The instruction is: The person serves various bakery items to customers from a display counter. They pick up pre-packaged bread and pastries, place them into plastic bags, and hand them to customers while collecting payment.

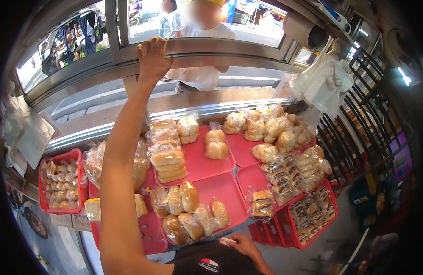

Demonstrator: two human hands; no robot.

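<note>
My left hand [153, 58] reaches up and rests on the metal window frame [197, 48], its fingers hooked over the rail. Close to my body, my right hand [244, 243] holds a small folded piece of paper [227, 241], possibly a banknote. Between the hands lie red trays [227, 192] with bread in clear plastic bags: long rolls [189, 196], round buns [216, 149] and dark-filled bread slices [262, 202]. A few coins [145, 227] lie on the lower left tray, partly behind my left arm.
Red plastic baskets of packed bread stand at the left [81, 182] and lower right [289, 223]. White plastic bags [323, 80] hang at the right, others [24, 127] at the left. Black metal bars [356, 103] rise on the right. A person [204, 74] stands outside the window.
</note>
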